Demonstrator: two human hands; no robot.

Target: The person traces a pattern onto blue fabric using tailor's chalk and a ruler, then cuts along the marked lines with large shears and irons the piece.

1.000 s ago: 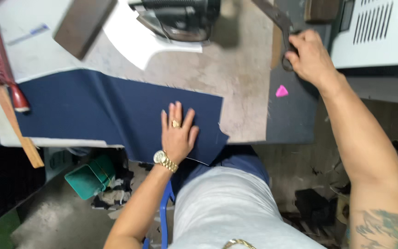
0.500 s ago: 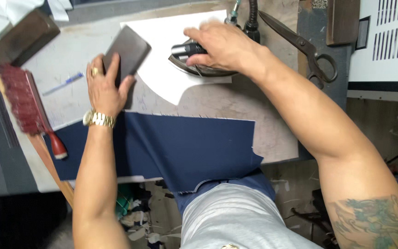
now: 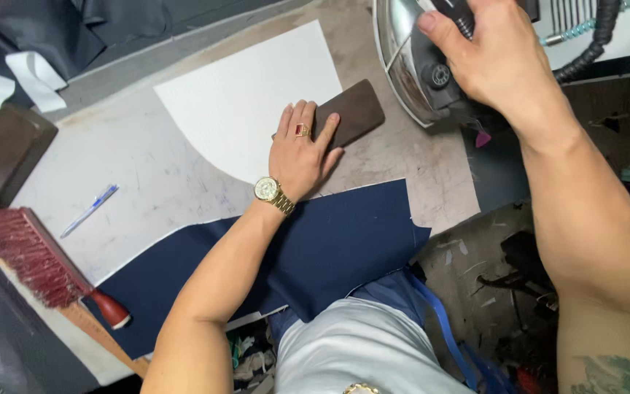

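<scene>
My left hand [image 3: 302,149], with a ring and a gold watch, lies flat on a dark brown block [image 3: 351,115] that rests at the edge of a white cut pattern piece [image 3: 253,98]. My right hand [image 3: 491,55] is closed around the black handle of a steam iron [image 3: 413,62], which is tipped so its shiny soleplate faces left. A navy blue fabric piece [image 3: 337,244] lies flat on the worktable [image 3: 147,175] below my left forearm.
A red-bristled brush [image 3: 41,263] and a wooden ruler lie at the table's left edge. A blue pen [image 3: 89,210] rests on the table. Another brown block [image 3: 5,153] stands at far left. The iron's hose [image 3: 599,40] runs to the right. Dark cloth is piled at the back left.
My left hand has slid the brown block onto the edge of the white piece. My right hand has lifted and tipped the iron to the right of it.
</scene>
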